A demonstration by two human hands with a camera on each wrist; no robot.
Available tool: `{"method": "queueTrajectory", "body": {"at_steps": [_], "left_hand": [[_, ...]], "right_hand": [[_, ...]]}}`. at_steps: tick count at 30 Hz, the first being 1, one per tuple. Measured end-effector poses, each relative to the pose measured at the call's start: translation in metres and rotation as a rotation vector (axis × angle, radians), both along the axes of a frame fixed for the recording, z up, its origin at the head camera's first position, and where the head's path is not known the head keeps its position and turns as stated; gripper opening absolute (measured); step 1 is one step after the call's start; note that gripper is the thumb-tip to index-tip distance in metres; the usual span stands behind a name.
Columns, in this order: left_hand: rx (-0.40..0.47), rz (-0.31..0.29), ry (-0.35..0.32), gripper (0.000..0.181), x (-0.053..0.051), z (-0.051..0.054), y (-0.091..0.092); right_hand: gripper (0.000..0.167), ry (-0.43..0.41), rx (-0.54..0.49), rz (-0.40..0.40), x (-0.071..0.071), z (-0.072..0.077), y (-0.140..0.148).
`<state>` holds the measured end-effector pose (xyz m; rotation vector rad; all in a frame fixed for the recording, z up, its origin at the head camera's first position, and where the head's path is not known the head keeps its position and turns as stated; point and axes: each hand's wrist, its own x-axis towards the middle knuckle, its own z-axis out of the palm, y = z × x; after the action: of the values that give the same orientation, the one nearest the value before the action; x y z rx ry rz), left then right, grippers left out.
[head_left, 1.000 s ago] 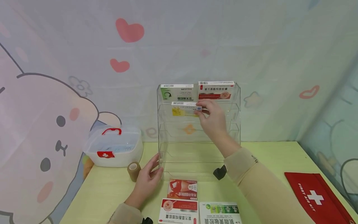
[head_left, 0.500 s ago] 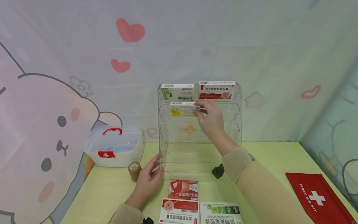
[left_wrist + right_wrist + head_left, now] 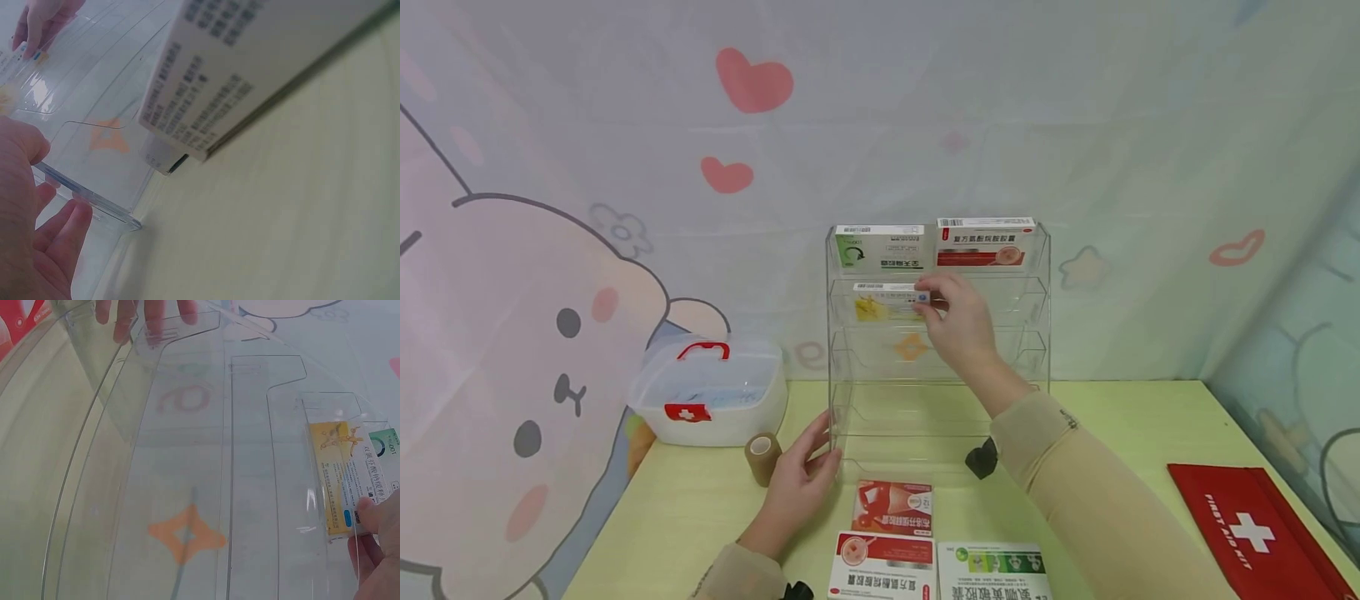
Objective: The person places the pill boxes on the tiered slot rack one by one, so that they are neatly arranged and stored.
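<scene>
A clear tiered rack [image 3: 910, 408] stands on the table. My right hand [image 3: 962, 325] pinches the right end of a small yellow and white box [image 3: 880, 303], which sits low behind the second tier's front panel, towards the left. In the right wrist view that box [image 3: 340, 478] stands inside the clear tier, thumb and fingers at its end. My left hand [image 3: 797, 487] grips the rack's lower left side; in the left wrist view, the thumb and fingers of that hand [image 3: 37, 206] are on either side of the clear edge. The top tier holds a green and white box [image 3: 880, 250] and a red and white box [image 3: 983, 244].
Before the rack lie a red box [image 3: 892, 508], a red and white box [image 3: 882, 567] and a green and white box [image 3: 994, 571]. A brown roll [image 3: 763, 460] and a white first-aid case [image 3: 711, 417] stand at left, a red pouch [image 3: 1255, 529] at right.
My right hand has lowered the yellow and white box a little and shifted it slightly left, into the second tier. My left hand has stayed on the rack's side.
</scene>
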<state>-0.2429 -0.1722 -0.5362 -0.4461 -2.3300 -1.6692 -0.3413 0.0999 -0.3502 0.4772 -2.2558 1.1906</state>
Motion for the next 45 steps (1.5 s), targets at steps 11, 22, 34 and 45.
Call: {"method": "queueTrajectory", "body": {"at_steps": [11, 22, 34, 45], "left_hand": [[0.002, 0.002, 0.000, 0.065, -0.001, -0.002, -0.001], [-0.004, 0.004, -0.013, 0.065, -0.001, 0.000, -0.002], [-0.008, 0.002, -0.008, 0.065, -0.001, -0.001, -0.002], [-0.002, -0.005, -0.011, 0.065, -0.001, 0.000, -0.001]], "right_hand": [[0.033, -0.091, 0.073, 0.022, -0.004, 0.004, -0.005], [0.035, -0.146, 0.095, 0.042, -0.004, 0.007, -0.006], [0.039, -0.098, 0.087, 0.059, -0.003, 0.004, -0.005], [0.040, -0.031, -0.013, 0.078, 0.005, -0.004, 0.003]]}}
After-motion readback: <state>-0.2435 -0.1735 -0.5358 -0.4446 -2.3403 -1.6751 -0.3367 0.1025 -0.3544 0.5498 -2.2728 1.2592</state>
